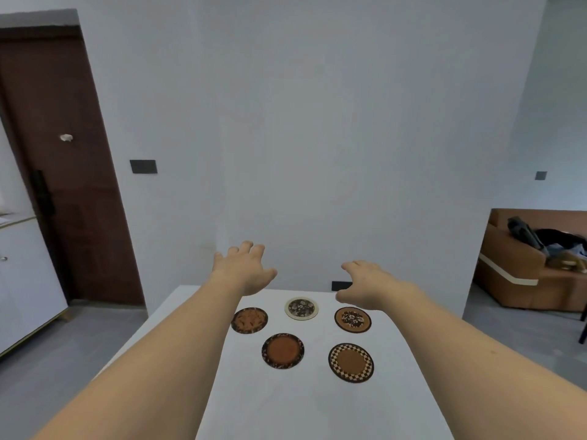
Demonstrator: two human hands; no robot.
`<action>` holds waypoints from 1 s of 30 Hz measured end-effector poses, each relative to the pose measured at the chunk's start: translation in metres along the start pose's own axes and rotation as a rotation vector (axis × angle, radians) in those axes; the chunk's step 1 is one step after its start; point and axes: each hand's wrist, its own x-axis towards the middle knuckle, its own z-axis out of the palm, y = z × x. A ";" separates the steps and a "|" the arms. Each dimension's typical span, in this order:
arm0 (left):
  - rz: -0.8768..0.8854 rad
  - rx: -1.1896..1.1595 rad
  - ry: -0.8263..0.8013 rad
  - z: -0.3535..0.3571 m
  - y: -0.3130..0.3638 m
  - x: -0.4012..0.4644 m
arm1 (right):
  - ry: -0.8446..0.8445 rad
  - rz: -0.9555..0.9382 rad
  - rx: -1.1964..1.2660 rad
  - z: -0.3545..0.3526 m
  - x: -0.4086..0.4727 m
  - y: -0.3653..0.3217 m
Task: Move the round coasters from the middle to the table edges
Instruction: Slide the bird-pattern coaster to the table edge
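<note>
Brown round coasters lie below both spread, empty hands, left hand and right hand.

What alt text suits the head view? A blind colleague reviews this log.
Five round patterned coasters lie untouched mid-way along a white rectangular table. Both bare hands, left hand and right hand, hover open above the far end, holding nothing.

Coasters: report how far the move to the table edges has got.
Done: nothing; all five coasters lie mid-table. In hand: nothing; left hand and right hand hover open above them. Left: move all five.
</note>
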 end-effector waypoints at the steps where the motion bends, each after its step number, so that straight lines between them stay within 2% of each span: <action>1: 0.000 -0.005 -0.006 0.003 -0.003 0.018 | -0.004 0.002 0.001 -0.001 0.017 0.001; 7: 0.004 -0.030 0.001 0.012 -0.016 0.122 | 0.017 0.023 0.020 -0.010 0.117 0.008; 15: 0.002 -0.025 -0.099 0.062 -0.014 0.229 | -0.095 0.063 0.046 0.021 0.230 0.042; 20: -0.058 -0.021 -0.177 0.104 -0.017 0.285 | -0.183 0.043 0.052 0.048 0.301 0.065; 24: -0.090 -0.027 -0.183 0.115 -0.013 0.336 | -0.181 0.033 0.092 0.053 0.362 0.082; 27: -0.116 -0.032 -0.205 0.128 -0.018 0.366 | -0.209 0.017 0.141 0.069 0.401 0.083; 30: -0.173 -0.019 -0.275 0.153 -0.037 0.383 | -0.307 0.002 0.184 0.100 0.428 0.075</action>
